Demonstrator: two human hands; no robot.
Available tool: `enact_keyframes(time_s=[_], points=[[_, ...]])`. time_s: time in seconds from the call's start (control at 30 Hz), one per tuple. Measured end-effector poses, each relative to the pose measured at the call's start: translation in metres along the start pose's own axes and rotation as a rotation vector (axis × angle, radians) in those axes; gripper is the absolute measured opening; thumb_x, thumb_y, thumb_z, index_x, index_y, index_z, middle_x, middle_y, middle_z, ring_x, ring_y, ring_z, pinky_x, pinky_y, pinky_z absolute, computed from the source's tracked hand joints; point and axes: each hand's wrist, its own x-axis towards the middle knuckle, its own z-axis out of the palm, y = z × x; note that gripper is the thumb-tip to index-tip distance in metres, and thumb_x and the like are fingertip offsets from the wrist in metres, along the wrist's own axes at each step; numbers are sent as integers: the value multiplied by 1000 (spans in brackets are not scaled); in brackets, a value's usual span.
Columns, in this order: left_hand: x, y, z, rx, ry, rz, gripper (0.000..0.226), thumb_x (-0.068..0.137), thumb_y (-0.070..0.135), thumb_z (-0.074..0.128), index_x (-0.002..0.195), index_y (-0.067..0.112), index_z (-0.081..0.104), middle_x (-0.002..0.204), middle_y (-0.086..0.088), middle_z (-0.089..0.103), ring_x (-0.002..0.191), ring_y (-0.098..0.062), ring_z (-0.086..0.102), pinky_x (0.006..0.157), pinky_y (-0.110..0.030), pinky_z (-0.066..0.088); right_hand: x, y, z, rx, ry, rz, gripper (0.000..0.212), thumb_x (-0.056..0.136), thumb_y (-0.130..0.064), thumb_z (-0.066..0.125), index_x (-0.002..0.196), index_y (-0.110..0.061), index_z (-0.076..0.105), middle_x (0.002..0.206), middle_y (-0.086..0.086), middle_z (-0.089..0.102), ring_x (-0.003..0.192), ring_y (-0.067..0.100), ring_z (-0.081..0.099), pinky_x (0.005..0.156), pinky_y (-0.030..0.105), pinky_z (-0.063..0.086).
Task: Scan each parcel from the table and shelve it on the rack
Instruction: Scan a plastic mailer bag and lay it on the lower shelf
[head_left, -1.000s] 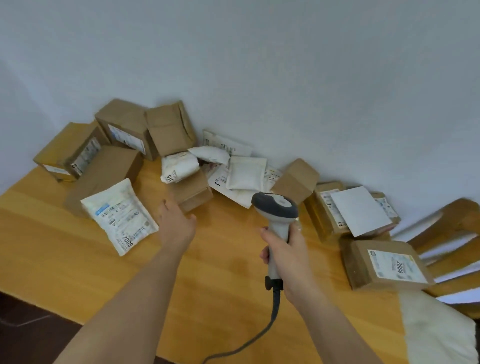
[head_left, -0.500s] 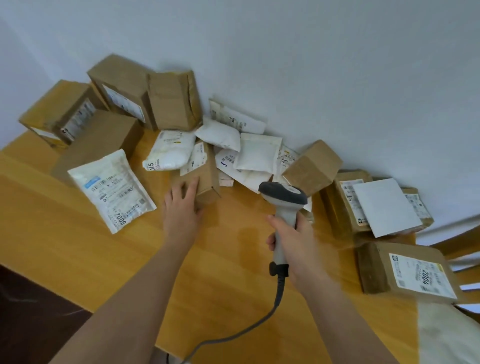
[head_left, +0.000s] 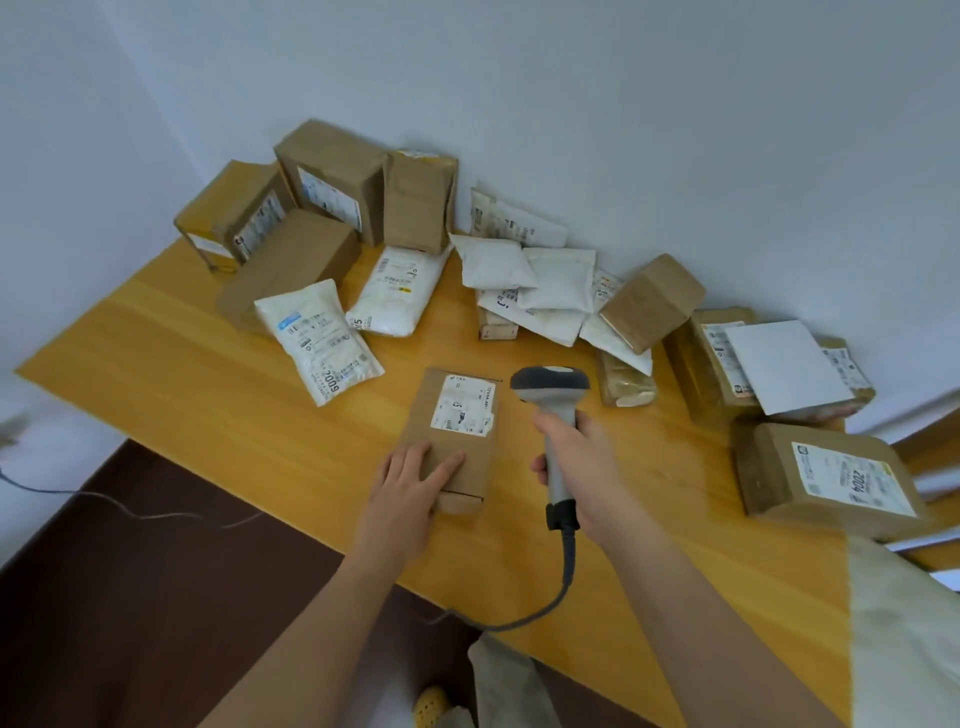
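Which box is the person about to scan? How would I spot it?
Start at the wooden table and skip the parcels heaped along the wall. The small brown box lies alone near the front edge, white label up, under the left hand, beside the scanner in the right hand.

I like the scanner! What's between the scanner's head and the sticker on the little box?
Nothing: between scanner and label, the head view shows only bare box.

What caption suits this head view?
Left hand steadies a small box while right hand aims a scanner.
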Motion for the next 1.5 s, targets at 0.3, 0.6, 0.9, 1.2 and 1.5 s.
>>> enact_keyframes(time_s=[0.3, 0.6, 0.9, 1.2, 1.5], points=[[-35, 5, -13, -906, 88, -428, 71, 74, 17, 77, 135, 21, 42, 120, 8, 55, 108, -9, 56, 87, -29, 50, -23, 29, -8, 46, 49, -18, 8, 95, -24, 60, 95, -16, 58, 81, 10, 55, 54, 15, 53, 50, 26, 45], [-30, 0, 1, -1727, 90, -1203, 29, 94, 13, 59, 120, 9, 47, 108, -14, 60, 93, -29, 62, 73, -39, 59, -16, 28, -7, -20, -8, -1, 21, 92, -26, 62, 106, -13, 53, 89, 6, 58, 55, 15, 57, 53, 30, 48], [-35, -1, 6, -659, 4, -1089, 96, 82, 40, 73, 152, 11, 15, 152, -13, 18, 133, -38, 35, 104, -49, 39, -14, 20, -6, -45, -74, 28, 17, 95, -29, 58, 101, -13, 58, 86, 13, 59, 46, 10, 54, 48, 25, 45], [-19, 20, 7, -623, -338, -885, 66, 86, 55, 64, 129, 7, 47, 115, -6, 58, 103, -25, 57, 82, -38, 48, -24, 1, 5, 101, -145, 66, 19, 102, -29, 49, 100, -13, 59, 86, 10, 60, 48, 13, 55, 49, 25, 45], [-5, 34, 17, -656, -413, -893, 47, 90, 50, 61, 108, 8, 50, 102, -9, 64, 90, -32, 66, 80, -41, 54, -45, -12, 9, 133, -159, 44, 19, 103, -28, 51, 92, -17, 61, 69, -4, 67, 53, 16, 53, 57, 30, 46]])
